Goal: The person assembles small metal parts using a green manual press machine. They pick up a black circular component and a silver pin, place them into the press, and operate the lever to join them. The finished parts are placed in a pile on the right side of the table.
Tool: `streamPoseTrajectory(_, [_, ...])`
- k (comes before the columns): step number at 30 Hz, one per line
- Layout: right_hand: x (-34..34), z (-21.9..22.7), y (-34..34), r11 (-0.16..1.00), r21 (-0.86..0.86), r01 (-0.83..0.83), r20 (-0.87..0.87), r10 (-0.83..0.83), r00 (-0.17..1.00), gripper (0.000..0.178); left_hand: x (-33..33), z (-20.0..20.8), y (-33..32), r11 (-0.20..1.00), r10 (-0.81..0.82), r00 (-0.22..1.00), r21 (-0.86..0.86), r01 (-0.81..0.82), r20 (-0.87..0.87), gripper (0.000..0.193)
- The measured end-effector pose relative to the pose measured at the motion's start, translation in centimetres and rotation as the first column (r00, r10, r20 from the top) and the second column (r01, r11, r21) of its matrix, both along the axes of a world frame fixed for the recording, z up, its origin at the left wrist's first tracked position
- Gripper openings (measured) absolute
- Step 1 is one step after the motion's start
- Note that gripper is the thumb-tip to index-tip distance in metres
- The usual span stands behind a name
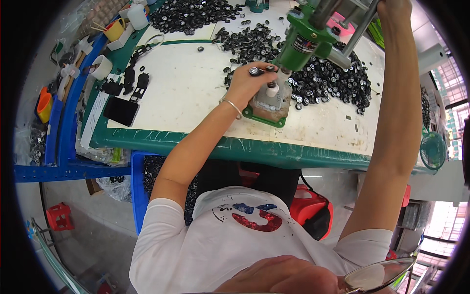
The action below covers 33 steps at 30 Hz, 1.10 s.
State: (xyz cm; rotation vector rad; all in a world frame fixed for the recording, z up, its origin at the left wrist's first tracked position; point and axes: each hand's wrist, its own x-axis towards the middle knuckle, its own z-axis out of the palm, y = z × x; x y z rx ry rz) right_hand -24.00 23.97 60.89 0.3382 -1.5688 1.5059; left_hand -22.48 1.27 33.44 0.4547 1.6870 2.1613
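Note:
My left hand [247, 83] is at the green hand press [308, 36], its fingers closed around small round black parts. One glossy black-and-silver round part [255, 71] shows at the fingers. Just beside the fingertips, a white peg with a dark top [272, 89] stands on the press's base [267, 116], under the ram. At the upper right my right hand [394, 9] is closed on the end of the press's metal lever [363, 27]; its fingers are partly cut off by the picture's edge.
Heaps of small black wheel-like parts [333, 81] lie behind and right of the press, with another pile [191, 14] farther back. A phone [121, 111] and black plastic pieces [141, 87] lie at left. A blue bin [139, 196] stands below the green table edge [220, 151].

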Motion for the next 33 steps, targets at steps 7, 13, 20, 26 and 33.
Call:
streamPoseTrajectory(7, [0.2,-3.0,1.1,0.998,-0.041,0.042,0.095,-0.038,0.995,0.04,-3.8,-1.4,-7.5,0.995,0.022,0.96,0.092,-0.049,0.279,0.016])
streamPoseTrajectory(13, [5.1,-9.0,5.5,0.985,-0.036,0.166,0.385,-0.14,0.912,0.036,-4.2,-2.5,-10.4,0.826,0.005,0.991,-0.558,-0.081,-0.136,0.017])
streamPoseTrajectory(20, [13.3,-23.5,7.3,0.939,0.342,0.04,0.726,-0.291,0.623,0.029,-5.1,-4.5,-8.6,0.632,-0.182,0.791,-0.685,-0.361,-0.584,0.019])
streamPoseTrajectory(26, [15.6,-29.7,4.5,0.758,0.652,0.009,0.605,-0.527,0.597,0.021,-5.1,-2.7,-9.3,0.789,0.024,0.986,-0.603,-0.119,-0.163,0.015])
streamPoseTrajectory(33, [14.2,-30.4,3.5,0.611,0.786,0.088,0.469,-0.684,0.559,0.017,-2.8,-1.5,-9.4,0.998,0.045,0.992,-0.059,-0.038,0.121,0.028])
